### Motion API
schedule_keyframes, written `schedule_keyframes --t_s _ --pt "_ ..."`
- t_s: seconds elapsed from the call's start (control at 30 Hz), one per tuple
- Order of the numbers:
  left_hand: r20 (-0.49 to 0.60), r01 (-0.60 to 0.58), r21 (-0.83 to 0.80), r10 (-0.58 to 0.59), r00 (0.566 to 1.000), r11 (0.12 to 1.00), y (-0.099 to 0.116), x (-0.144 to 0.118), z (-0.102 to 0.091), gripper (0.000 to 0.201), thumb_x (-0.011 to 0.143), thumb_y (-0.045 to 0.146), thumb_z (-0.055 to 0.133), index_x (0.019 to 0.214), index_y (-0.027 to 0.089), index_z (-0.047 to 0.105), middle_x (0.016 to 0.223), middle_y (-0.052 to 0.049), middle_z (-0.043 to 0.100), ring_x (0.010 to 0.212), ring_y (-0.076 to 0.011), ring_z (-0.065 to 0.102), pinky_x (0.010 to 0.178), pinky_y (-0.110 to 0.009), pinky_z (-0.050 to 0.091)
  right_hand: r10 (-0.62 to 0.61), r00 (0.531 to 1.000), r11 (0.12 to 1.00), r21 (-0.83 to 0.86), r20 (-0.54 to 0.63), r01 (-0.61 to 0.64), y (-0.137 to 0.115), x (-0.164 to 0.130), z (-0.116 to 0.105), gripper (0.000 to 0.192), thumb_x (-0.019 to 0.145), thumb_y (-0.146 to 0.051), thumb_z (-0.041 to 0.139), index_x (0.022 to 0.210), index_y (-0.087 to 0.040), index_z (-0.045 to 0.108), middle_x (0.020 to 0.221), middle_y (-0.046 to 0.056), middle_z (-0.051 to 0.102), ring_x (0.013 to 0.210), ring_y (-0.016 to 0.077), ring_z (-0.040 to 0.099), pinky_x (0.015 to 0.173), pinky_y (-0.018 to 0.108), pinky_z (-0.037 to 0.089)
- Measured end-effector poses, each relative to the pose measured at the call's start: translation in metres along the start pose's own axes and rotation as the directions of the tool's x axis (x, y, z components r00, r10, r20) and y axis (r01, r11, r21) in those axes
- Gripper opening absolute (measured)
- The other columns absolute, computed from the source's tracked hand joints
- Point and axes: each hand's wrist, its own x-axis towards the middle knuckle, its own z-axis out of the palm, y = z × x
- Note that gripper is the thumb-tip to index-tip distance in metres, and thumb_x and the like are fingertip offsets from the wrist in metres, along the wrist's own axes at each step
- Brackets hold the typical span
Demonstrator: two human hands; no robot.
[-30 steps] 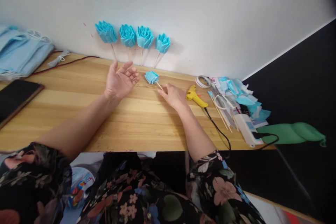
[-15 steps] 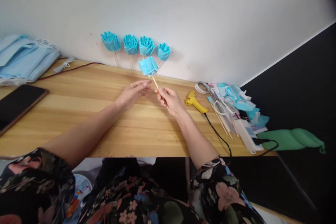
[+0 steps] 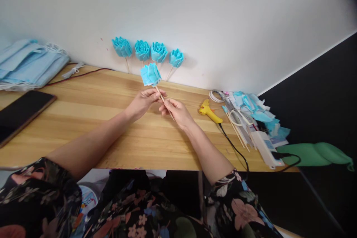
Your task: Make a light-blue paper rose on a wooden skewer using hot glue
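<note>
A blue flower (image 3: 150, 74) on a thin wooden stick (image 3: 159, 91) is held tilted above the table, its head leaning up and to the left. My left hand (image 3: 143, 102) pinches the stick just below the flower. Lower down, my right hand (image 3: 177, 111) has its thumb and fingers closed on the same stick, whose end pokes out beneath. Behind them, several finished-looking blue flowers on sticks, among them a rose-like one (image 3: 142, 50), lean against the white wall.
A yellow glue gun (image 3: 209, 111) lies right of my hands, its black cord running to a white power strip (image 3: 267, 149). Scissors (image 3: 237, 117), wooden sticks (image 3: 237, 129), a tape roll (image 3: 216, 96) and blue scraps (image 3: 253, 105) are beyond it. Face masks (image 3: 33, 63) and a phone (image 3: 26, 113) lie left.
My left hand has come onto the stick from beside it and now grips it. The flower has shifted left and slightly down. My right hand has moved slightly left with the stick.
</note>
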Motion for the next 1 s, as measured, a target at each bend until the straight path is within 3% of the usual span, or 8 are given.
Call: schedule_keyframes --t_s 0.1,0.23,0.33,0.57,0.67,0.73,0.87,1.0 --pt "0.021 -0.059 0.055 0.058 0.998 0.997 0.005 -0.001 0.004 0.039 0.080 0.057 0.093 0.096 0.022 0.086 0.094 -0.006 0.081 0.085 -0.0187 0.072 0.084 -0.033 0.057 -0.120 0.992 0.960 -0.260 -0.036 0.106 -0.002 -0.003 -0.001 0.032 0.098 -0.052 0.068 0.097 -0.021 0.077 0.094 0.004 0.084 0.086 0.0159 0.076 0.089 0.030 0.059" --pt "0.054 -0.120 0.164 0.112 0.992 0.979 0.014 -0.006 0.011 0.041 0.084 0.061 0.087 0.088 0.021 0.084 0.100 -0.008 0.082 0.098 -0.0242 0.073 0.096 -0.038 0.057 -0.343 0.937 0.695 -0.688 -0.062 0.208 -0.012 -0.008 0.002 0.022 0.105 -0.031 0.059 0.106 -0.025 0.081 0.108 0.005 0.086 0.105 0.0208 0.078 0.101 0.034 0.054" --pt "0.075 -0.121 0.258 0.105 0.992 0.958 0.016 -0.010 0.015 0.036 0.085 0.056 0.087 0.093 0.021 0.084 0.103 -0.009 0.083 0.110 -0.0292 0.073 0.108 -0.043 0.054 -0.418 0.904 0.553 -0.815 -0.090 0.175 -0.014 -0.010 0.003 0.021 0.104 -0.026 0.061 0.107 -0.024 0.082 0.111 0.007 0.085 0.106 0.0241 0.078 0.099 0.035 0.055" --pt "0.099 -0.140 0.311 0.114 0.989 0.940 0.004 -0.007 0.011 0.021 0.076 0.037 0.093 0.073 0.023 0.078 0.081 -0.007 0.079 0.106 -0.0349 0.074 0.104 -0.049 0.058 -0.400 0.915 0.505 -0.846 -0.054 0.171 0.000 -0.003 -0.002 0.026 0.101 -0.019 0.055 0.103 -0.021 0.080 0.119 0.011 0.083 0.114 0.0264 0.076 0.099 0.036 0.057" --pt "-0.010 -0.164 0.306 0.175 0.985 0.938 0.000 0.000 0.006 0.018 0.073 0.030 0.093 0.071 0.023 0.077 0.083 -0.007 0.079 0.111 -0.0346 0.072 0.108 -0.048 0.056 -0.459 0.888 0.501 -0.833 -0.025 0.235 0.003 0.000 -0.007 0.033 0.099 -0.015 0.049 0.111 -0.023 0.079 0.123 0.010 0.082 0.121 0.0263 0.074 0.106 0.041 0.056" --pt "-0.114 -0.175 0.283 0.214 0.970 0.943 -0.003 0.006 0.001 0.016 0.074 0.030 0.092 0.074 0.024 0.077 0.083 -0.006 0.079 0.111 -0.0333 0.072 0.109 -0.048 0.055 -0.537 0.842 0.526 -0.801 -0.053 0.286 0.001 0.000 -0.011 0.040 0.099 -0.015 0.045 0.125 -0.023 0.075 0.130 0.010 0.080 0.126 0.0254 0.072 0.112 0.045 0.056" --pt "-0.211 -0.203 0.221 0.250 0.945 0.954 -0.008 0.014 -0.009 0.017 0.076 0.030 0.090 0.076 0.024 0.074 0.086 -0.005 0.078 0.113 -0.0303 0.071 0.109 -0.043 0.054 -0.660 0.751 0.534 -0.714 -0.018 0.452 -0.009 -0.006 -0.018 0.059 0.101 -0.027 0.051 0.160 -0.025 0.047 0.162 0.013 0.059 0.153 0.0266 0.055 0.126 0.052 0.046" --pt "-0.124 -0.194 0.294 0.239 0.963 0.936 -0.005 0.010 -0.011 0.021 0.072 0.034 0.092 0.072 0.025 0.073 0.089 -0.006 0.078 0.114 -0.0332 0.068 0.109 -0.045 0.052 -0.643 0.752 0.471 -0.701 0.144 0.536 -0.015 -0.009 -0.016 0.103 0.094 -0.043 0.073 0.175 -0.031 0.011 0.177 0.014 0.040 0.167 0.0320 0.033 0.135 0.059 0.033"
